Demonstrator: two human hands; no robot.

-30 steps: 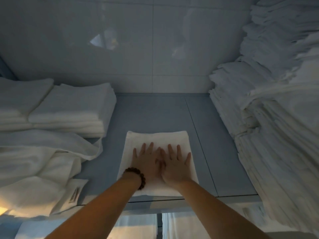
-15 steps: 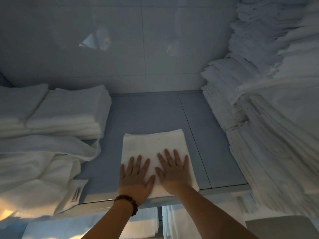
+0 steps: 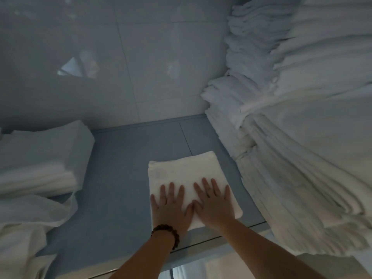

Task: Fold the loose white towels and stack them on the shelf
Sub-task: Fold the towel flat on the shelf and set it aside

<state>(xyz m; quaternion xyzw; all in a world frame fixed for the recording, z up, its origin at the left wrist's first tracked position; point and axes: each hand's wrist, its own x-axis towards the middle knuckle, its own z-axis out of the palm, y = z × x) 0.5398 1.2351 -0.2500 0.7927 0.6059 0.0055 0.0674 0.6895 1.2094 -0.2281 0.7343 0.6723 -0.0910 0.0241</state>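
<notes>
A folded white towel (image 3: 184, 170) lies flat on the grey-blue shelf (image 3: 120, 178), near its front edge. My left hand (image 3: 171, 206), with a dark bead bracelet at the wrist, presses palm-down on the towel's near left part, fingers spread. My right hand (image 3: 213, 202) lies flat beside it on the near right part, thumbs almost touching. Neither hand grips anything. A loose, crumpled white towel (image 3: 26, 222) hangs over the shelf's left front.
A low stack of folded towels (image 3: 40, 158) sits at the left. A tall, leaning stack of white towels (image 3: 302, 137) fills the right side. A glossy tiled wall (image 3: 120, 67) closes the back. More white linen (image 3: 201, 268) shows below the shelf edge.
My hands have slid back toward me over the folded towel and spread slightly apart. The view has shifted left, so the towel sits further right in the frame.
</notes>
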